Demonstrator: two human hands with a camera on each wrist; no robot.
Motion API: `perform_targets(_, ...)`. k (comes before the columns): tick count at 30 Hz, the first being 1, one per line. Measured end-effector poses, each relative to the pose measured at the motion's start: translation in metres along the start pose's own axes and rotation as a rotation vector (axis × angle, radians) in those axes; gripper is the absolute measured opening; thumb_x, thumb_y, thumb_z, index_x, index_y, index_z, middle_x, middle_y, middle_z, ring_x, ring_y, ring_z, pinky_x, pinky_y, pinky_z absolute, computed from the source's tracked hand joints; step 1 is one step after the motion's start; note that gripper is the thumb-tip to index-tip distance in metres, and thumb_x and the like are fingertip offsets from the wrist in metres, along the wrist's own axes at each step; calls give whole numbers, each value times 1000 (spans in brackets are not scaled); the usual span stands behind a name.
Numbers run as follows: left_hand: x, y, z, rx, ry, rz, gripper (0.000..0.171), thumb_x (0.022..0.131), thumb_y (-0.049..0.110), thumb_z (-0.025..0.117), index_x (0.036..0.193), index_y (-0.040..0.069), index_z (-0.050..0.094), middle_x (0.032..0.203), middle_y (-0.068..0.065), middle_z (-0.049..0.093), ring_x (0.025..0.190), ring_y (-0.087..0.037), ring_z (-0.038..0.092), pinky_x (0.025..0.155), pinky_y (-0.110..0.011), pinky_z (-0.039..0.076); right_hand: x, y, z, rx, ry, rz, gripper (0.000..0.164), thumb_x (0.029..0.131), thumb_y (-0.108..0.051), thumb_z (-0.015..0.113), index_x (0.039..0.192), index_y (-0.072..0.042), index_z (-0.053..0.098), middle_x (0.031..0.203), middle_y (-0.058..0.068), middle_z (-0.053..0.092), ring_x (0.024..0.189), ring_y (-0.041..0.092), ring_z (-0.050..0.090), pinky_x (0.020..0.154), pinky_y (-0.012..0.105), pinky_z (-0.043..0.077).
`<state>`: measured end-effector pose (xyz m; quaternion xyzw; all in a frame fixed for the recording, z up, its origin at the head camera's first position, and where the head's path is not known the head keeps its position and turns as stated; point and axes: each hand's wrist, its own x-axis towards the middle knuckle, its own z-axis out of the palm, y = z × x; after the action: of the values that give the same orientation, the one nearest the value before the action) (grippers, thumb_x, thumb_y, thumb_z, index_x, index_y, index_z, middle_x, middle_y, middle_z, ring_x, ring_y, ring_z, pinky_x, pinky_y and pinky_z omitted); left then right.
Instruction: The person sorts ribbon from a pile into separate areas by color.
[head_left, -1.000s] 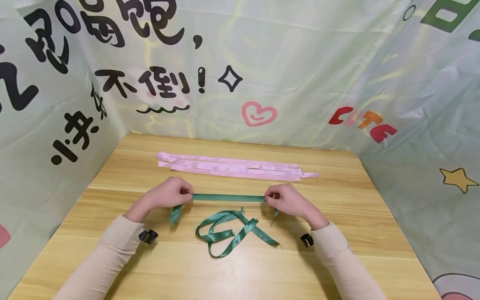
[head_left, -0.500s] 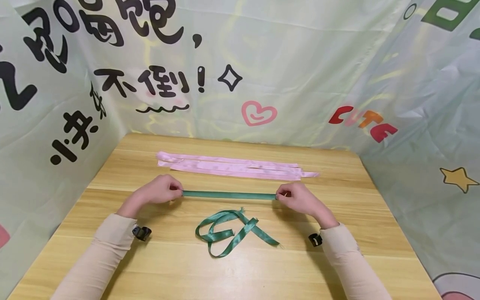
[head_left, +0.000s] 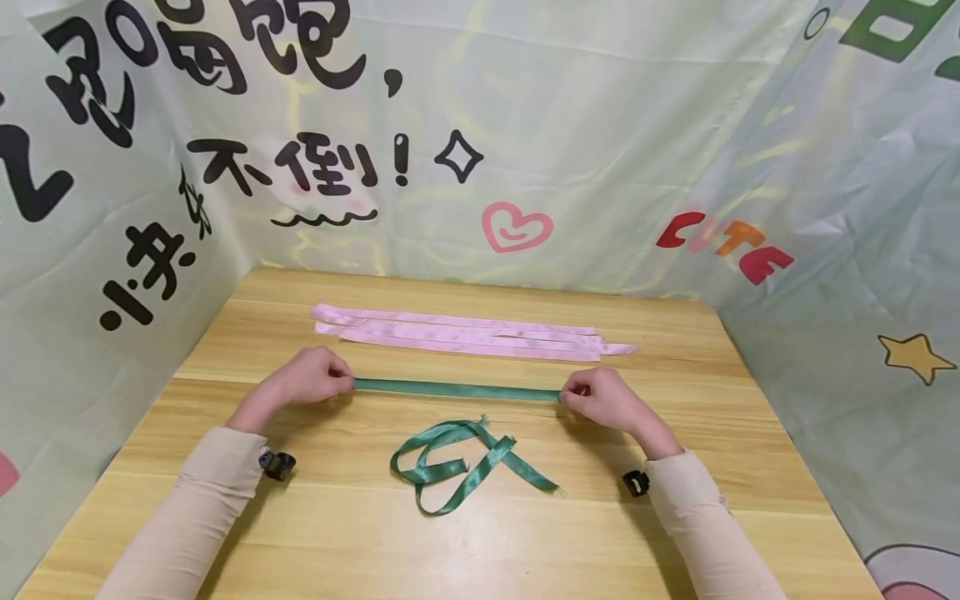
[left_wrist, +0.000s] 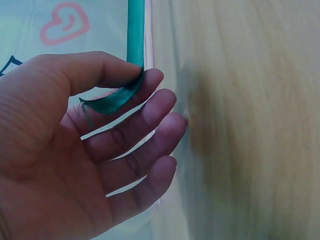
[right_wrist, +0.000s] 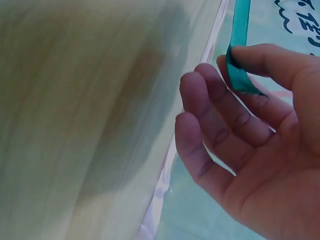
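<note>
Your left hand point(head_left: 309, 377) pinches 1 end of a green ribbon point(head_left: 457, 389) between thumb and forefinger, and your right hand point(head_left: 606, 398) pinches the other end likewise, so that the ribbon runs nearly straight between your 2 hands above the wooden table point(head_left: 337, 542), a short tail curling into each palm. Nearer you lies a loose green tangle point(head_left: 491, 461) of ribbon, while past your strip pink ribbon point(head_left: 472, 340) lies in rows, with printed cloth point(head_left: 600, 125) rising behind the table.
</note>
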<state>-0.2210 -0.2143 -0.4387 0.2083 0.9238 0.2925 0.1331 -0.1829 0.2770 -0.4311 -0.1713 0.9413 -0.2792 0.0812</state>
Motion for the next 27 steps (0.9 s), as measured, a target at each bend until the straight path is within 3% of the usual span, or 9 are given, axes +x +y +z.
perform_targets(11,2,1,5,72,18,-35,19,94,16,73,76,13,76,62,8,56,62,-11,45,66,-29,39,2,-1,3,-24,20,59,15,98,-17,70,88,-7,75,76,0,68,64,13,50,62,30,42)
perform_targets(17,3,5,6,100,11,-15,18,94,16,73,76,12,76,63,8,58,63,-11,45,67,-30,40,3,0,4,-26,17,68,14,97,-16,72,87,-7,75,74,-1,68,64,12,51,62,30,44)
perform_targets(27,3,9,6,100,18,-17,21,95,16,72,75,12,72,61,8,50,62,-11,42,66,-30,37,3,1,5,-35,15,94,14,97,-18,72,86,-9,74,73,-1,66,64,13,52,63,31,44)
